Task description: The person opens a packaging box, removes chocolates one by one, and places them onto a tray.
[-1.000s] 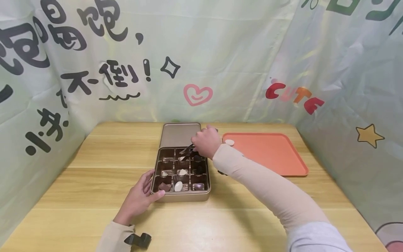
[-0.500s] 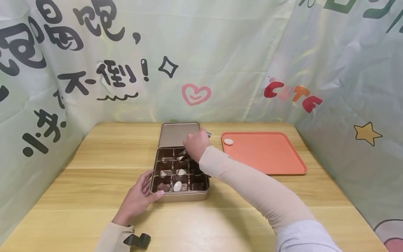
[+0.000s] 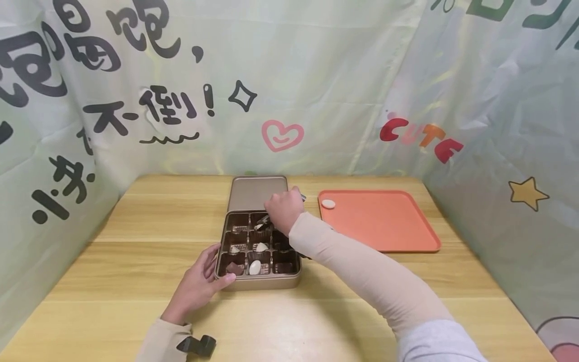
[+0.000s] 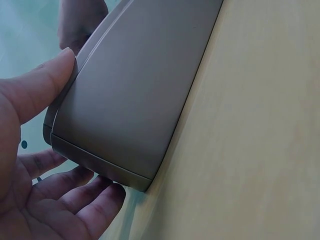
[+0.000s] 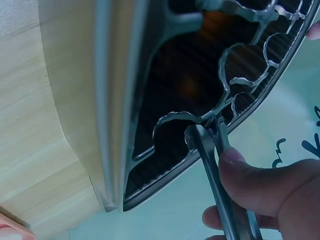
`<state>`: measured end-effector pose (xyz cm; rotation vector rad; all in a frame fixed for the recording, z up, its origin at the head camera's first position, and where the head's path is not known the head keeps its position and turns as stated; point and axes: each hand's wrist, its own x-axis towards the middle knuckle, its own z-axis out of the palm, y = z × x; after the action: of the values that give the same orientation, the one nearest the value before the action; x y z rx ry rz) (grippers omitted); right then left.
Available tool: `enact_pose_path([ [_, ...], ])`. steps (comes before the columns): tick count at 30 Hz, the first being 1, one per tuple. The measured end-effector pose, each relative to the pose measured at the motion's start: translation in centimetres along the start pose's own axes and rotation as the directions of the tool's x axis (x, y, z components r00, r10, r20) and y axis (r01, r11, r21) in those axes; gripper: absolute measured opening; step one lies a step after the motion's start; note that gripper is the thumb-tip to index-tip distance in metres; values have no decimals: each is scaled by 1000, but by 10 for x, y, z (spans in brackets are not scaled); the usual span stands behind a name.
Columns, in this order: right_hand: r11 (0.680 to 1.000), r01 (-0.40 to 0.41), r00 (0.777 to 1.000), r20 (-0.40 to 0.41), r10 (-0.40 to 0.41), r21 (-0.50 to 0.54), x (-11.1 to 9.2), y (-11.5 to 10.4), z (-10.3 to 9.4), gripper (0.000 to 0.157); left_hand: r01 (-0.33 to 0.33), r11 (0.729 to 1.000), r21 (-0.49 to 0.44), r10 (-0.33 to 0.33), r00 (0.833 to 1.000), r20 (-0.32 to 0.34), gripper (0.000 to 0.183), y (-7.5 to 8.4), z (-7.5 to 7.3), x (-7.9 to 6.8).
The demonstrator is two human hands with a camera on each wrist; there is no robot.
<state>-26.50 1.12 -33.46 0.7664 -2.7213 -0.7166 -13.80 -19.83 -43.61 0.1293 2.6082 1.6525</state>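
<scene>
In the head view an open tin box (image 3: 267, 284) stands at the table's middle, with a brown divided insert. My left hand (image 3: 196, 287) grips its front left corner, thumb on the rim and fingers against the side. My right hand (image 3: 285, 208) holds metal tongs (image 5: 220, 185), whose tips reach into the box's back middle compartment. Whether the tips pinch anything is unclear. A white oval piece (image 3: 255, 267) lies in the front middle compartment, a brown piece (image 3: 234, 269) in the front left one. My right hand and sleeve hide part of the right column.
The box's lid (image 3: 255, 192) lies tilted back behind it. An orange tray (image 3: 382, 226) is to the right, with a white oval piece (image 3: 328, 204) near its back left corner. A printed cloth (image 3: 334, 90) surrounds the wooden table (image 3: 135, 261).
My right hand has shifted left with the tongs over the past second, then stayed almost in place above the box. My left hand keeps its hold on the corner.
</scene>
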Motion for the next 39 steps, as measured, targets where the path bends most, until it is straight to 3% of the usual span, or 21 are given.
enact_pose_path([
  [8, 1000, -24, 999, -22, 25, 14, -1, 5, -3, 22, 1, 1000, 10, -1, 1000, -1, 91, 0, 1, 0],
  [12, 996, -41, 999, 3, 41, 74, -2, 10, -6, 16, 6, 1000, 10, -6, 1000, 4, 91, 0, 1, -1],
  [17, 985, -68, 997, 32, 64, 155, -7, 17, -4, 28, 4, 1000, 7, -4, 1000, 8, 90, 1, 1, -1],
  [25, 958, -151, 988, 44, 145, 244, -14, 28, 0, 32, -9, 1000, -1, 9, 1000, 6, 89, 2, 0, 0],
  [31, 915, -229, 973, 84, 213, 332, -20, 36, 3, 38, -4, 1000, 1, 4, 1000, 1, 90, 2, 0, 1],
  [39, 826, -298, 953, 96, 288, 478, -39, 48, 12, 40, -10, 1000, 16, 10, 1000, -7, 88, -1, 1, -1],
])
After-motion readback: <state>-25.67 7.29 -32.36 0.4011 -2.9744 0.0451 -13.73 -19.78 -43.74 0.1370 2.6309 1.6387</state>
